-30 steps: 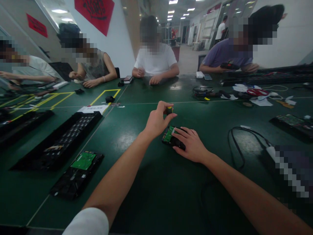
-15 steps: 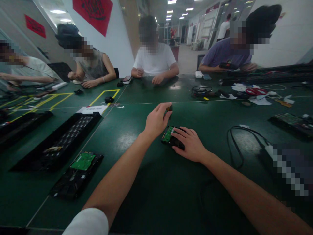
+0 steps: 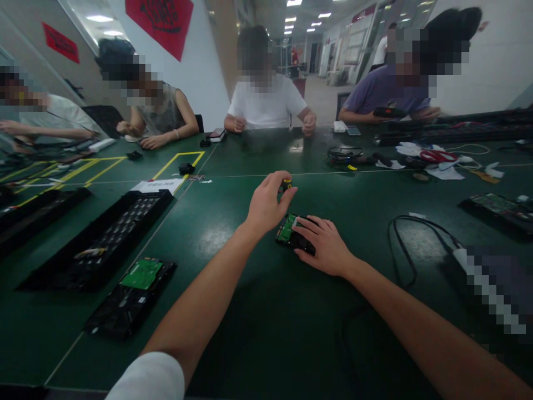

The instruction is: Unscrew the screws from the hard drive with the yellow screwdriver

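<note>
In the head view a hard drive (image 3: 286,233) with a green circuit board lies on the green table, board side up. My right hand (image 3: 322,241) is over its right part, the fingers across the top and the thumb along the near edge, holding it against the table. My left hand (image 3: 270,203) is raised just above the drive's far left corner. Its fingers and thumb are curled round a small black-and-yellow thing (image 3: 287,184), mostly hidden by the hand; its kind cannot be made out.
Another drive (image 3: 129,297) with a green board lies at front left, beside a long black tray (image 3: 104,239). A black cable (image 3: 393,239) loops to the right. Another circuit board unit (image 3: 495,211) lies far right. Several people sit across the table (image 3: 233,272).
The left hand has turned slightly, and more of the black-and-yellow thing shows in its fingers. My right hand stays on the hard drive. The person opposite has moved one hand sideways.
</note>
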Demonstrator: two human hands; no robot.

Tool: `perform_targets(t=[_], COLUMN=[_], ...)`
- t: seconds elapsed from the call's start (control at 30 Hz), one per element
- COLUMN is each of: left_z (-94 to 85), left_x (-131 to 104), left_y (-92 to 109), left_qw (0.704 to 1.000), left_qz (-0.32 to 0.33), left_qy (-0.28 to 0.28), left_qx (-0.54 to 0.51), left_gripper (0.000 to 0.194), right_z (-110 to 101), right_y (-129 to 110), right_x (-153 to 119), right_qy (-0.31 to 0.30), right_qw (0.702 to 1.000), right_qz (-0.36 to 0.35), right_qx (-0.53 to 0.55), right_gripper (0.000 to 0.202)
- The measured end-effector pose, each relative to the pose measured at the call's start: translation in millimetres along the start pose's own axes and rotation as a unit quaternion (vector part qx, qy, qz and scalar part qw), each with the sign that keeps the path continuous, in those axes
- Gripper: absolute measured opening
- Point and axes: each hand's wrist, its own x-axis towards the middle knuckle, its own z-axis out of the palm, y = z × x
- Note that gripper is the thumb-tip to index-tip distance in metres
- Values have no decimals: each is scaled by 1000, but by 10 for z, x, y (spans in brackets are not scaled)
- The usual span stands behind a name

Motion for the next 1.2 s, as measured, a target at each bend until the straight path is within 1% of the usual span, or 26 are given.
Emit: perform_targets(t=[0.1,0.27,0.37,0.5,0.6,0.7,0.8,0.93,1.07,1.2], left_z=[-35,-58,-49,-40,-38,-40,-48,-63,-71,-63], left_x=[18,32,26,11,10,20,29,33,31,24], left_y=[35,77,86,87,67,40,26,18,15,24], left_qw=[999,998,999,998,997,998,999,999,999,999], left_qz=[13,11,-15,-62,-72,-58,-26,-2,2,-30], left_qy=[-1,-34,-31,-17,-12,-12,-8,-6,-19,-12], left_qx=[33,47,35,19,0,-4,16,39,39,25], left_gripper=[21,25,19,30,32,28,22,23,25,21], right_z=[-3,-12,-15,-18,-25,-29,-23,-12,-17,-28], right_y=[-3,-11,-10,-14,-19,-18,-14,-12,-12,-15], right_x=[0,2,3,8,10,9,5,3,6,7], right_qy=[-4,-2,-3,-1,-2,-7,-3,1,-2,-5], right_qw=[1000,1000,1000,1000,1000,1000,1000,1000,1000,1000], right_qz=[-1,6,2,2,4,0,0,2,2,0], right_qx=[-1,4,7,6,6,4,4,3,5,7], right_gripper=[58,58,59,58,58,58,58,58,59,59])
